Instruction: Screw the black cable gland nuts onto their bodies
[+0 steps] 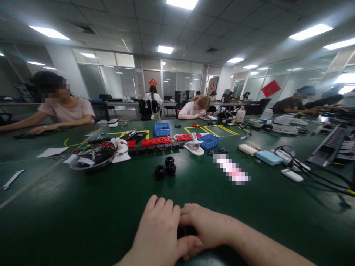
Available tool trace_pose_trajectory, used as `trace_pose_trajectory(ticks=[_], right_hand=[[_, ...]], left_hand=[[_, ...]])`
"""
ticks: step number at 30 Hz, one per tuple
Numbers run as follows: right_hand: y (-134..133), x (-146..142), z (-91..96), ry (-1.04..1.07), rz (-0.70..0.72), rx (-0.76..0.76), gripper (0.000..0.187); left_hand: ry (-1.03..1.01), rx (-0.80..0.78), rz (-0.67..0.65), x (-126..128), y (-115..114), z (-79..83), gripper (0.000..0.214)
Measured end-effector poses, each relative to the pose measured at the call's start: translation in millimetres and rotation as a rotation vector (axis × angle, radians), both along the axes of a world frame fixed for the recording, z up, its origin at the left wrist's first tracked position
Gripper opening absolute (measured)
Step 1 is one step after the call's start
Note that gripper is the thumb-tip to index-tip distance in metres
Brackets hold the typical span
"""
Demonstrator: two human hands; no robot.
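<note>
Both my hands rest together on the green table (83, 218) at the near edge. My left hand (159, 232) has its fingers curled over, and my right hand (206, 229) is curled against it. Between them a small dark thing (185, 231) shows, too hidden to name. Three black ring-shaped parts (165, 168) sit on the table a short way beyond my hands, untouched.
Farther back lie red power strips (156, 141), two blue bins (162, 129), a white clip stand (193, 146), a clear dish with cables (93, 158), a blue power bank (268, 157) and white chargers with cables (292, 173). Several people work at tables around.
</note>
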State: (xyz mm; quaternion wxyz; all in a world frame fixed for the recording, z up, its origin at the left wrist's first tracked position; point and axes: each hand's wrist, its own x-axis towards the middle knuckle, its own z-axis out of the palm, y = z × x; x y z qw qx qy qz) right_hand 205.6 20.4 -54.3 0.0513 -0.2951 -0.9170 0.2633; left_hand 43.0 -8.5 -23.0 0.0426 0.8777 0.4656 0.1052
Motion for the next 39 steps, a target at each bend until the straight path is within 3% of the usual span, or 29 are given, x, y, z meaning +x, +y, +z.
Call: trace_pose_trajectory(ticks=[4, 7, 10, 18, 25, 32, 35, 39], right_hand=[[-0.7, 0.1, -0.1, 0.011, -0.011, -0.024, 0.045], [-1.0, 0.4, -0.6, 0.022, -0.010, -0.012, 0.051], [-0.5, 0.4, -1.1, 0.014, -0.006, 0.022, 0.049], [-0.7, 0.3, -0.4, -0.023, 0.017, 0.033, 0.034], [-2.4, -0.1, -0.8, -0.035, -0.012, 0.037, 0.036], [-2.5, -0.5, -2.7, -0.017, -0.030, 0.020, 0.036], [-3.1, -0.3, -1.9, 0.004, -0.015, 0.003, 0.039], [-3.3, 0.2, -2.7, 0.059, -0.013, -0.015, 0.045]], left_hand=[[-0.112, -0.135, -0.241, -11.1, 3.1, 17.8, 0.017], [-0.135, -0.214, -0.456, -17.3, 5.1, 31.5, 0.024], [-0.137, -0.230, -0.518, -21.3, 8.2, 37.3, 0.030], [0.001, -0.318, -0.445, -18.8, 10.2, 29.1, 0.025], [0.200, -0.214, -0.101, 3.5, -3.2, 16.4, 0.031], [0.173, -0.116, 0.072, 13.0, -11.6, 4.1, 0.035], [0.073, -0.070, 0.001, 5.8, -7.4, 9.6, 0.044], [-0.110, -0.156, -0.291, -10.4, -2.9, 29.1, 0.032]])
